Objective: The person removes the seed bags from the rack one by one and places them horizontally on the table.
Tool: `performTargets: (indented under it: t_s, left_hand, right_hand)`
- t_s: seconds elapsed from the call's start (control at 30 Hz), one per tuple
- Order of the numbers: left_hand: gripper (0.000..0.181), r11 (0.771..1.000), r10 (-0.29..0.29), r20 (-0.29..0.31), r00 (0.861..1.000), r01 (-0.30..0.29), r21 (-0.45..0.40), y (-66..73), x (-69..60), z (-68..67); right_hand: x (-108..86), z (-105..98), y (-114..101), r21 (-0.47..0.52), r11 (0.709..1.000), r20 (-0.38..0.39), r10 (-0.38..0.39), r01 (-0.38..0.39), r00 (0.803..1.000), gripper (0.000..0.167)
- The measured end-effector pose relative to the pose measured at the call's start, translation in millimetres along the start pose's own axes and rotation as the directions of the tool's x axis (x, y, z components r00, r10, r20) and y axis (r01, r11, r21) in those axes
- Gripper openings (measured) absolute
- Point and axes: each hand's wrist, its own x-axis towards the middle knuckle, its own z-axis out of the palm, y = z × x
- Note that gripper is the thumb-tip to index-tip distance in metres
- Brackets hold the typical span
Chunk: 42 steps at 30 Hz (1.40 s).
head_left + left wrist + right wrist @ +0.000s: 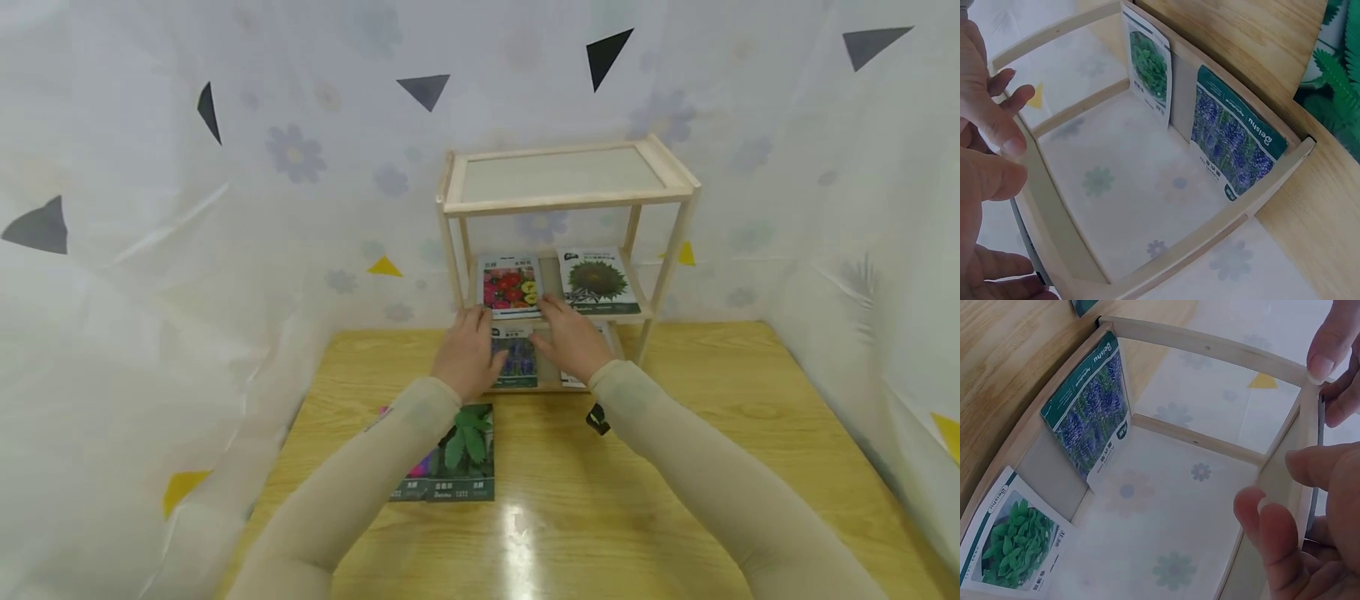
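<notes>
On the middle shelf of a small wooden rack [570, 202] lies a seed packet with red and yellow flowers [512, 285]. My left hand [468, 354] touches its lower left edge, and my right hand [573, 340] touches its lower right edge. Fingers of both hands look fairly straight or slightly bent. Right of it on that shelf is a sunflower seed packet [597, 282]. Below, the bottom shelf holds a purple-flower seed packet [1235, 134] and a green-leaf seed packet [1019, 544]; in the head view the hands partly cover these two.
A seed packet with a large green leaf [467, 454] lies on the wooden table [577, 517], overlapping a pink and purple packet [411, 490] that my left sleeve partly hides. A small black object [597, 419] shows beside my right sleeve. Patterned white sheeting [322, 208] hangs behind the rack.
</notes>
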Motion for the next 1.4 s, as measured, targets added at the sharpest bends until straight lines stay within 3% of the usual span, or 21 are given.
performTargets:
  t_s: [0.23, 0.43, 0.67, 0.87, 1.03, 1.17, 1.27, 1.4]
  left_hand:
    - [0.072, 0.999, 0.001, 0.037, 0.999, -0.002, 0.039, 1.8, 0.2, 5.8]
    - [0.069, 0.999, 0.024, -0.010, 1.000, -0.024, 0.022, 5.3, -2.8, 3.7]
    - [0.065, 0.998, 0.009, -0.063, 0.998, -0.013, -0.068, 6.9, -6.4, 6.6]
    - [0.056, 0.975, -0.017, -0.156, 0.988, -0.018, -0.220, 6.2, -14.8, 9.6]
    - [0.051, 0.940, -0.082, -0.170, 0.982, 0.020, -0.341, 5.5, -23.1, 11.8]
    - [0.054, 0.903, -0.154, -0.147, 0.977, 0.079, -0.422, 3.9, -28.1, 14.4]
    - [0.057, 0.856, -0.219, -0.124, 0.968, 0.130, -0.500, 2.2, -29.1, 16.1]
    - [0.056, 0.773, -0.301, -0.082, 0.950, 0.193, -0.605, 0.2, -28.5, 16.8]
  right_hand:
    - [0.2, 4, 3, 0.026, 1.000, 0.000, -0.005, 0.005, 1.000, 0.059]
    - [-2.1, 7, 9, -0.012, 1.000, -0.028, -0.026, 0.026, 0.999, 0.056]
    - [-7.8, 7, 12, -0.001, 0.996, -0.119, -0.088, 0.088, 0.989, 0.049]
    - [-12.8, 9, 15, -0.027, 0.983, -0.237, -0.184, 0.183, 0.954, 0.032]
    - [-17.6, 13, 17, -0.049, 0.967, -0.301, -0.251, 0.248, 0.920, 0.024]
    - [-23.2, 15, 19, -0.055, 0.961, -0.318, -0.276, 0.273, 0.907, 0.027]
    - [-26.3, 15, 21, -0.051, 0.961, -0.336, -0.274, 0.273, 0.901, 0.028]
    - [-30.0, 15, 22, -0.045, 0.960, -0.369, -0.274, 0.277, 0.888, 0.027]
